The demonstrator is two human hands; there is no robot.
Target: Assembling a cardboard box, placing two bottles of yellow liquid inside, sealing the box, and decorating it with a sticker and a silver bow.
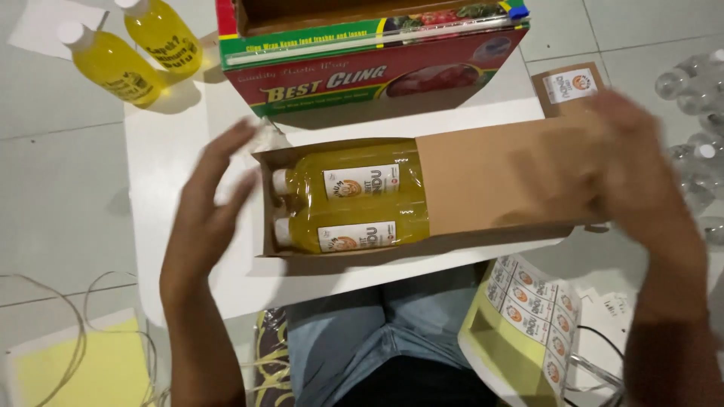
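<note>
On the small white table (188, 249), a long brown carton (483, 181) lies on its side with its left end open. Two bottles (354, 203) of yellow liquid lie inside it side by side, white caps toward the left, labels facing up; their right halves are hidden under the carton's top panel.

At the open end, the left hand (207, 215) hovers with fingers spread wide and holds nothing; it sits just beside the carton's left flap, and whether it touches is hard to tell. The right hand (633, 162) is blurred with motion and lies over the carton's right end, palm down; whether it grips or only presses cannot be told.

To do this step well, I judge the right hand should pin the carton flat so it does not slide on the smooth table, while the left hand keeps the caps level and the bottles parallel. Pushing evenly on both bottles would likely stop one from riding over the other.

Far of the carton stands a red and green cling wrap box (377, 60). Two more yellow bottles (136, 49) lie at the far left. A label sheet (528, 316) hangs off the near right, and clear empty bottles (697, 128) are heaped at the far right.
</note>
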